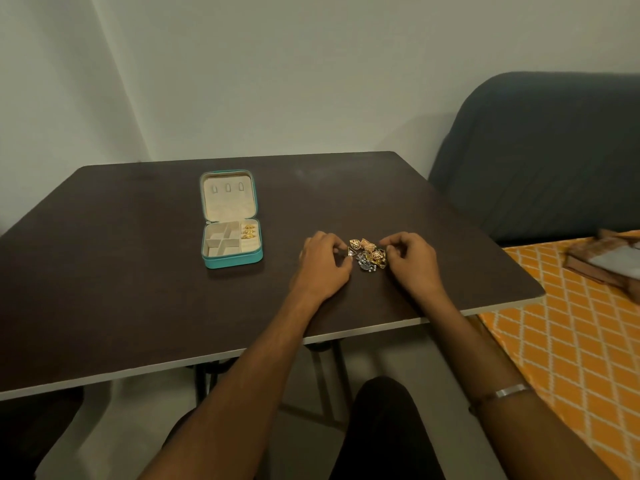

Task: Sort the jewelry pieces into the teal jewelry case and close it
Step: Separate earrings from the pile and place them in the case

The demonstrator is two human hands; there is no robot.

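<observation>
The teal jewelry case (232, 262) lies open on the dark table (138, 289), lid flat toward the wall. Its cream base has empty divided compartments and a ring roll holding three gold rings (248, 231). A small pile of gold and silver jewelry pieces (367, 255) sits to the right of the case. My left hand (323, 263) rests at the pile's left side, fingertips curled onto a triangular piece (352, 251). My right hand (412, 259) is at the pile's right side, fingertips pinching at a gold piece; whether either piece is lifted cannot be told.
A grey sofa back (540, 161) stands right of the table. An orange patterned cover (571, 341) with folded cloth (602, 261) lies beside the table's right edge. My knees (381, 427) are under the front edge. A plain wall is behind.
</observation>
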